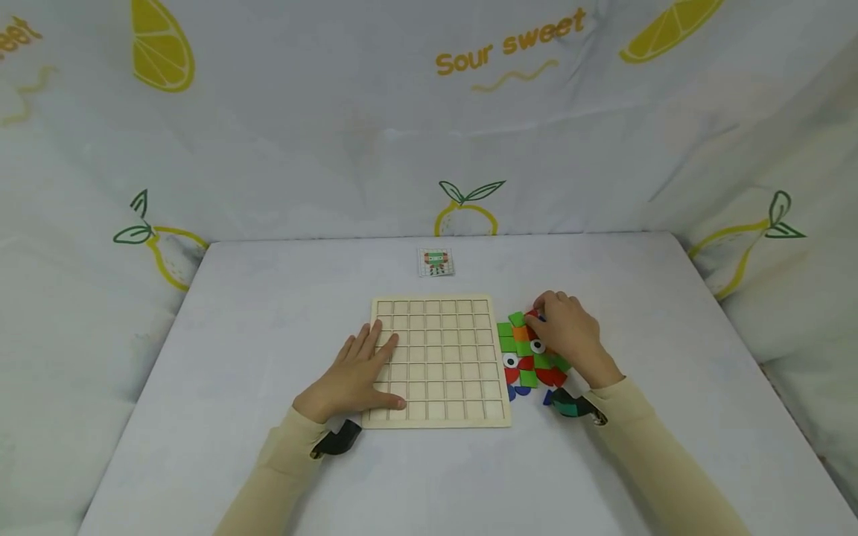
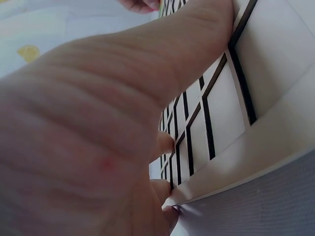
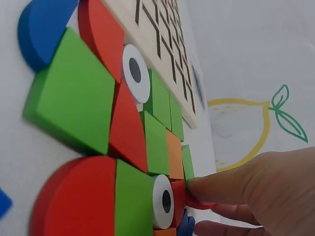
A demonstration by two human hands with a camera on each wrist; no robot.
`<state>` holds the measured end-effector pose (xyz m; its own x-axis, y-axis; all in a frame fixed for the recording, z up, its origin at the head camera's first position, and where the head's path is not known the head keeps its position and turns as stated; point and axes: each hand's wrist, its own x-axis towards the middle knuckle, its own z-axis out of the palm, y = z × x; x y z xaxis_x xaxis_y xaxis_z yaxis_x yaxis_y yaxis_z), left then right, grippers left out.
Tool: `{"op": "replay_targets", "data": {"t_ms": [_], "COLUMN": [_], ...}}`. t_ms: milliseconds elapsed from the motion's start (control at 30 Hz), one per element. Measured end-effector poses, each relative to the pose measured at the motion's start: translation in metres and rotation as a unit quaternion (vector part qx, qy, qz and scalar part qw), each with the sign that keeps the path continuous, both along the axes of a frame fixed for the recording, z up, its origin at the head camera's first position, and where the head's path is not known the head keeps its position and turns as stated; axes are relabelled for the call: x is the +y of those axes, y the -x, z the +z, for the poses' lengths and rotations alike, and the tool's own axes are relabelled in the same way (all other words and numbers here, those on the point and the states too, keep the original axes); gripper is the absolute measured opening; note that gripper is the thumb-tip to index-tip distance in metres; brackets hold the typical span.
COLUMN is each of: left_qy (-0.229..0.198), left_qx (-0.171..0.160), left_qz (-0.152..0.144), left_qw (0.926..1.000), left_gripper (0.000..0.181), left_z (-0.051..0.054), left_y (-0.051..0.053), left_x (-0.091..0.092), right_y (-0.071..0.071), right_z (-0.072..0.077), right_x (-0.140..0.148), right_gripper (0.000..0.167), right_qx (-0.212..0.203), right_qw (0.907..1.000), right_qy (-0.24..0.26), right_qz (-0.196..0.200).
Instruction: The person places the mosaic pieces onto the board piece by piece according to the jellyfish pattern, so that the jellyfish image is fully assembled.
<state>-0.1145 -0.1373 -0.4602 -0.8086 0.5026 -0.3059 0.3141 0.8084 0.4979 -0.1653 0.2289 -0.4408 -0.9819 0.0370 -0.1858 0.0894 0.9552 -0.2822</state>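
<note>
A pale wooden grid board (image 1: 436, 362) lies on the table. My left hand (image 1: 357, 372) rests with spread, straight fingers on its left side; in the left wrist view the palm (image 2: 98, 113) arches over the board (image 2: 221, 118). Right of the board sits a cluster of coloured pieces, with green squares (image 1: 528, 378), red curved pieces and two white discs with dark centres (image 1: 511, 360). At the cluster's far end my right hand (image 1: 570, 327) pinches a red piece; the right wrist view shows the thumb and fingers (image 3: 256, 191) at this red piece (image 3: 199, 204).
A small stack of picture cards (image 1: 436, 262) lies behind the board, the top one showing a green and red figure. Blue pieces (image 1: 522, 390) sit at the cluster's near edge. White cloth (image 1: 302, 149) with lemon prints hangs behind and beside the table.
</note>
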Motion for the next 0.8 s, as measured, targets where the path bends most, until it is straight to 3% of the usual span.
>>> {"op": "replay_targets", "data": {"t_ms": [167,400,567,800], "left_qy": [-0.002,0.003,0.004,0.007], "left_qx": [0.008,0.011,0.012,0.020], "left_qz": [0.001,-0.001,0.000,-0.003], "left_qw": [1.0000,0.9999,0.9999,0.9998], "left_gripper": [0.114,0.114,0.114,0.113], "left_z": [-0.001,0.000,-0.001,0.000], "left_y": [0.000,-0.001,-0.001,0.000], "left_x": [0.000,-0.001,-0.001,-0.001], "right_y": [0.010,0.027,0.034,0.044], "right_z": [0.003,0.014,0.022,0.031], "right_x": [0.010,0.027,0.029,0.016], "right_gripper": [0.036,0.035,0.034,0.034], "right_qx": [-0.028,-0.083,-0.066,-0.049], "right_qw": [0.9971,0.9803,0.9750,0.9681], "right_qy": [0.070,0.177,0.210,0.245], "right_qz": [0.005,-0.027,-0.029,0.013]}}
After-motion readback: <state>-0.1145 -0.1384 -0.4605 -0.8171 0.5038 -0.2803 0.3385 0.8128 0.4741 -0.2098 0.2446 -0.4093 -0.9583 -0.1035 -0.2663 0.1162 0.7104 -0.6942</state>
